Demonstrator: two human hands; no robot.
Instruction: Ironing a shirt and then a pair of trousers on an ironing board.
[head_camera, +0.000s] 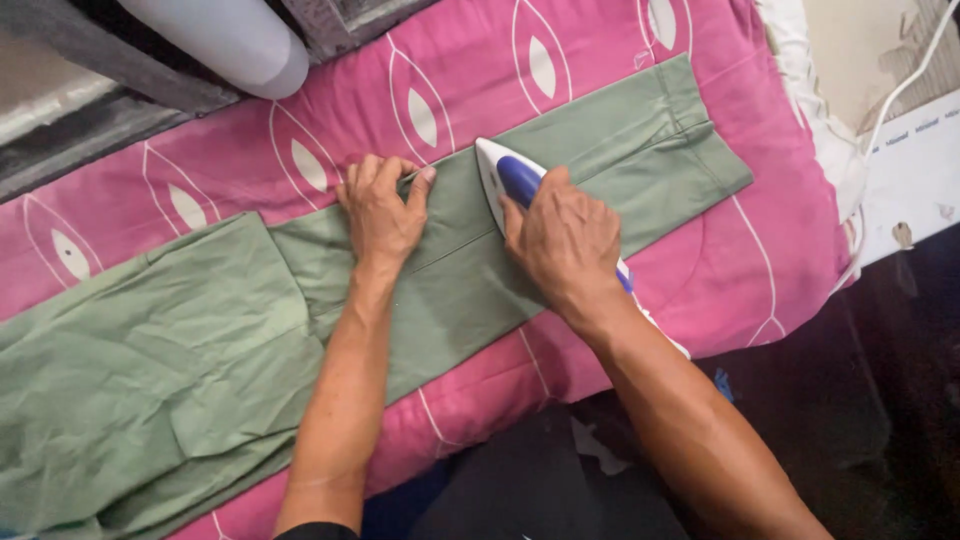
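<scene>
A pair of green trousers (200, 340) lies spread across a pink patterned cloth (600, 40). One leg runs up to the right, its hem near the top right. My right hand (565, 240) grips the blue handle of a white and blue iron (505, 175), which rests on the trouser leg with its tip pointing away from me. Just left of the iron, my left hand (382, 205) presses flat on the leg's far edge, fingers pinching the fabric.
A white cord (905, 85) runs along the right side by a white padded edge (820, 120). A white cylinder (235, 40) and grey surfaces sit at the top left. Dark floor shows at the lower right.
</scene>
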